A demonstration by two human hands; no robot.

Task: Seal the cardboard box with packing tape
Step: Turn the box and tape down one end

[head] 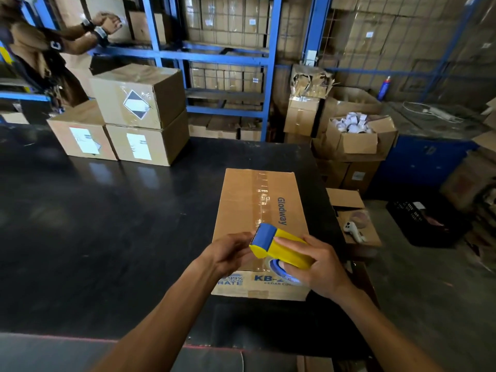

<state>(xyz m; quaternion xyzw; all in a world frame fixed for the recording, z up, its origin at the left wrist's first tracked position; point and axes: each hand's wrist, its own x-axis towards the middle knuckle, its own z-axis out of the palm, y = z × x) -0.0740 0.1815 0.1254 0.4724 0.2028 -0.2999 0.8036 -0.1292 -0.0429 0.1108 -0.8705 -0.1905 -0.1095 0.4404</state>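
A worker's two bare hands meet over the near end of a closed cardboard box [257,210] on a dark worktable [107,224] in a warehouse. The right hand [315,267] wraps around a yellow-and-blue tape dispenser [279,245], fingers curled over its yellow body and the roll's blue core showing beneath the palm. The left hand [230,251] pinches at the dispenser's blue front edge, thumb and fingertips closed together there (whether they hold a loose tape end cannot be told). The dispenser hovers just above the box's top near its front edge, its nose pointing away from the worker along the centre seam. A strip of clear packing tape [261,194] already runs down that seam from the far edge toward the dispenser, wrinkled partway along, beside the printed word "Glodway". Three sealed, labelled cartons [128,116] are stacked at the table's far left, well apart from the box. Behind them a second person [40,49] reaches toward blue shelving [214,55] full of cartons. To the right, an open box of white rolls [354,130] sits on other cartons.
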